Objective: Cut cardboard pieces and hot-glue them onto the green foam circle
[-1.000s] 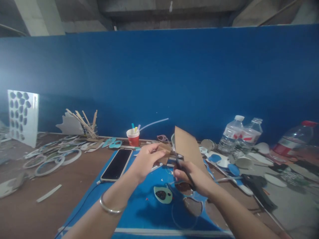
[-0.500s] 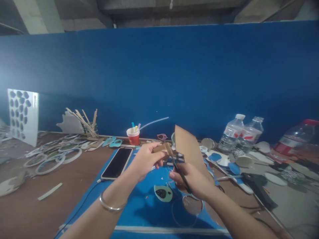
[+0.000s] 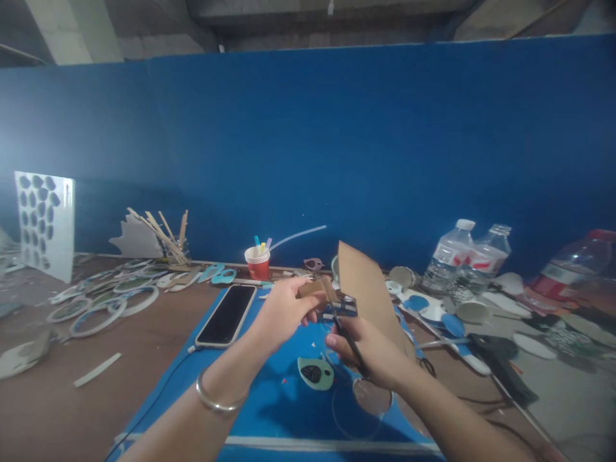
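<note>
My left hand (image 3: 291, 301) pinches a small piece of brown cardboard (image 3: 323, 289) between thumb and fingers. In my right hand (image 3: 366, 346) is a pair of dark scissors (image 3: 347, 337), its blades pointing up against the edge of that piece. A larger brown cardboard sheet (image 3: 370, 289) stands upright just behind my right hand; whether the hand also touches it, I cannot tell. Below both hands, a pale green bird cutout (image 3: 316, 373) with a dark patterned wing lies on the blue mat (image 3: 269, 410). Near it is a round clear disc (image 3: 371, 396).
Left of my hands lies a phone (image 3: 227, 316) with a cable. Behind stand a red paper cup (image 3: 258, 263) and a jar of wooden sticks (image 3: 177, 247). To the right are a black glue gun (image 3: 500, 362), water bottles (image 3: 450, 256) and scattered cutouts. White rings (image 3: 99, 317) cover the left side.
My left hand has turned slightly and the small cardboard piece has shifted a little in its fingers. The scissors stay at its edge, nearly still.
</note>
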`<state>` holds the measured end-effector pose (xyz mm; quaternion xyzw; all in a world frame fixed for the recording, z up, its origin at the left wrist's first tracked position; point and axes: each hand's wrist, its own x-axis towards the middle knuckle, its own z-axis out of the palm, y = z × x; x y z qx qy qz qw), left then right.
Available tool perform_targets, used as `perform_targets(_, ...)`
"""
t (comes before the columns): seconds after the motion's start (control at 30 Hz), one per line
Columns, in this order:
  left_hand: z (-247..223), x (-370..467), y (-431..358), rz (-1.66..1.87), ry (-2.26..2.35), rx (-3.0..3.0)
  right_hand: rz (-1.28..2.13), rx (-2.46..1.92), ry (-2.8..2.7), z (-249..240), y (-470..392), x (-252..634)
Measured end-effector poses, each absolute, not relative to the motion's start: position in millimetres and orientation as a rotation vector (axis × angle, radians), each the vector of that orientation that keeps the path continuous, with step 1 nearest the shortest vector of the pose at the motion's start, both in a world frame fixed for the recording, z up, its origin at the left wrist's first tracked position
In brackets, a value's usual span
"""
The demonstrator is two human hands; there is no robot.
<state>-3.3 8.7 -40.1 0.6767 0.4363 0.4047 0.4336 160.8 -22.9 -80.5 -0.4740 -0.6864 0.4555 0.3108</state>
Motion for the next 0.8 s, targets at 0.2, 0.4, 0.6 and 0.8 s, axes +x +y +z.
perform_targets(0.2,-35.9,0.0,7.0,1.095,1.026,1.577,1.218,-1.273,-1.756,-84.7,-22.2,158.1)
perform_targets(0.4,-39.8,-0.4,7.8,1.014,1.048,1.575,1.129,-1.227,-1.793,-77.7,-25.4,156.0)
perform_targets(0.6,-39.4,-0.1,7.8,1.031,1.052,1.578,1.17,-1.17,-1.798,-84.9,-25.6,155.3)
perform_targets(0.8,-40.8,0.3,7.2,1.007,1.035,1.573,1.178,-1.134,-1.757,-91.0,-24.2,154.5)
